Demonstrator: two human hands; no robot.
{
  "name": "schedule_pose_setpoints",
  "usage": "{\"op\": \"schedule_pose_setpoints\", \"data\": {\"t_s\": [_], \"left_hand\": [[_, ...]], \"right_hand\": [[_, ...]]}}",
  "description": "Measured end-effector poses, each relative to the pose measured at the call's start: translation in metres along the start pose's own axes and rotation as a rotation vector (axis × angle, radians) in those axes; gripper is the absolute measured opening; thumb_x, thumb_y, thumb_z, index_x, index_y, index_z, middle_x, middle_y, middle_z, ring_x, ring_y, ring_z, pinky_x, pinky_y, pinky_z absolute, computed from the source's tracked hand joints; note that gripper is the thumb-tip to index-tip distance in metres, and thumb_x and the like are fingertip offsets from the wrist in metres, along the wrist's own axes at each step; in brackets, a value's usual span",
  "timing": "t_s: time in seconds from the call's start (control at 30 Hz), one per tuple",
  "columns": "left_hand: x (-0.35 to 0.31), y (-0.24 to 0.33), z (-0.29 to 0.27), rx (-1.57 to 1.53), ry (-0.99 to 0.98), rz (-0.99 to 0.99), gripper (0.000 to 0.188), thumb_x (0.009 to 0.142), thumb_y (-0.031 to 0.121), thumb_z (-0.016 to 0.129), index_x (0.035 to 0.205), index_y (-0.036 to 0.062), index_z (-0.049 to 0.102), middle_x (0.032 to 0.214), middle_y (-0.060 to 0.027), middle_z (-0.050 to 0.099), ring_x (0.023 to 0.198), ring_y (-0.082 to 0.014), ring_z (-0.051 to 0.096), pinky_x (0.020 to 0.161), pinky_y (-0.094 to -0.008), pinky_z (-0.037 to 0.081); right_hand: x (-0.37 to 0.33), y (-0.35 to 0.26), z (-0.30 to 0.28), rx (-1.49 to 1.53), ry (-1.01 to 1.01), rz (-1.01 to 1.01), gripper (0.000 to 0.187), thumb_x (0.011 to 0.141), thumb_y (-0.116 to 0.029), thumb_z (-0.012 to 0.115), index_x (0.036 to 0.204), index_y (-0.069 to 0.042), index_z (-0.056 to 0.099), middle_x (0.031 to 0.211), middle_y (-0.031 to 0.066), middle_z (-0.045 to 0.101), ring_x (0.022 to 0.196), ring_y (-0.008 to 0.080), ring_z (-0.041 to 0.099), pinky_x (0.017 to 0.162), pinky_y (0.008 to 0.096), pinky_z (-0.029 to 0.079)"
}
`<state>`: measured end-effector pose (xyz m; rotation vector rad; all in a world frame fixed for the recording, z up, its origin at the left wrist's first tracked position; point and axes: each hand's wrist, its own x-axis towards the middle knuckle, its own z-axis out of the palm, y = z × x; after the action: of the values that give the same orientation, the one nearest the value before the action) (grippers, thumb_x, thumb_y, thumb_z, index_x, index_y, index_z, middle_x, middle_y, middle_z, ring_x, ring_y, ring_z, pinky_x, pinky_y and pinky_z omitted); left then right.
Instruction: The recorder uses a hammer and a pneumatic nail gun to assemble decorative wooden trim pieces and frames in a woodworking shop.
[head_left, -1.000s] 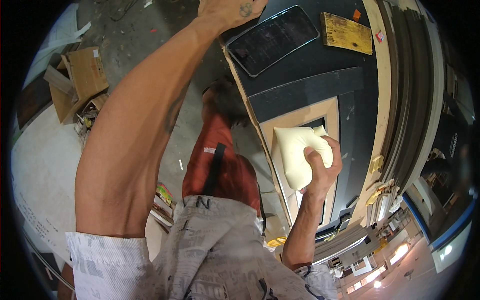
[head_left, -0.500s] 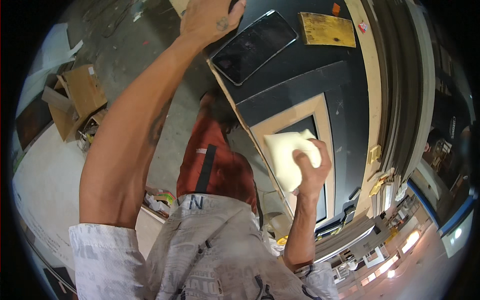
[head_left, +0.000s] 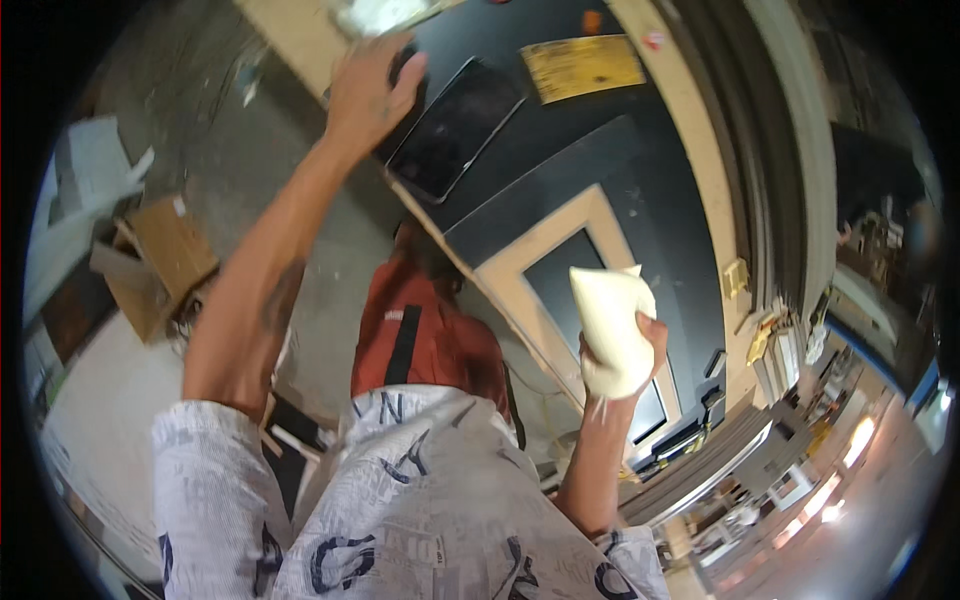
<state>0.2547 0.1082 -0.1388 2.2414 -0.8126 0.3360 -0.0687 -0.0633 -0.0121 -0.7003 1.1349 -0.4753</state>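
Observation:
My right hand (head_left: 650, 345) grips a soft, pale yellow pouch (head_left: 612, 320), tilted with its pointed corners up, above a dark panel with a light wooden frame (head_left: 530, 245) set on it. Whitish streaks show by its lower end at my wrist. At the panel's near left edge, my left hand (head_left: 370, 95) is curled with the thumb apart from the fingers. Something dark shows between them, too blurred to name. Just right of that hand lies a black smartphone (head_left: 455, 130), screen up.
A yellow, worn rectangular piece (head_left: 583, 68) and a small orange bit (head_left: 592, 22) lie on the panel's far part. Long stacked boards (head_left: 770, 150) run along the right. An opened cardboard box (head_left: 170, 255) stands at left. A whitish crumpled thing (head_left: 385, 14) sits at the top.
The pouch has been turned more upright and shifted slightly right in my right hand. My left hand has come down and left in view, while the whole view has shifted.

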Motion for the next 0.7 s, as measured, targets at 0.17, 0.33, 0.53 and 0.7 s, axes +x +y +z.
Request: {"op": "schedule_pose_setpoints", "data": {"t_s": [0.17,0.33,0.53,0.7], "left_hand": [[-0.027,0.179,-0.078,-0.747,-0.449,-0.384,0.014,0.091,0.014,0.062,0.091,0.0002,0.064,0.081,-0.0102,0.063,0.075,-0.0188,0.063,0.070,-0.0304,0.049],[-0.031,0.251,-0.131,-1.136,-0.720,-0.231,0.017,0.090,0.015,0.067,0.094,-0.0005,0.063,0.083,-0.0094,0.063,0.072,-0.0151,0.064,0.062,-0.0256,0.050],[0.002,0.287,-0.166,-1.109,-0.837,-0.052,0.016,0.089,0.014,0.069,0.090,0.0000,0.062,0.079,-0.0064,0.062,0.064,-0.0102,0.062,0.055,-0.0221,0.049],[0.006,0.302,-0.180,-1.031,-0.879,-0.078,0.013,0.089,0.011,0.066,0.086,-0.0014,0.062,0.071,-0.0051,0.062,0.060,-0.0079,0.060,0.055,-0.0210,0.048]], "right_hand": [[-0.042,-0.039,-0.012,0.389,-0.147,0.031,0.049,0.078,-0.033,0.061,0.107,0.006,0.057,0.074,0.0152,0.065,0.047,0.0239,0.060,0.035,0.0329,0.049],[-0.076,-0.060,0.012,0.334,-0.133,-0.179,0.046,0.074,-0.034,0.065,0.103,0.000,0.054,0.083,0.0148,0.062,0.063,0.0232,0.064,0.055,0.0334,0.056],[-0.097,-0.071,-0.001,0.345,-0.381,-0.280,0.037,0.073,-0.031,0.066,0.094,-0.007,0.047,0.082,0.0135,0.060,0.069,0.0247,0.065,0.061,0.0359,0.058],[-0.103,-0.073,-0.009,0.369,-0.385,-0.357,0.038,0.074,-0.030,0.067,0.097,-0.008,0.046,0.083,0.0141,0.060,0.069,0.0246,0.065,0.061,0.0366,0.058]]}}
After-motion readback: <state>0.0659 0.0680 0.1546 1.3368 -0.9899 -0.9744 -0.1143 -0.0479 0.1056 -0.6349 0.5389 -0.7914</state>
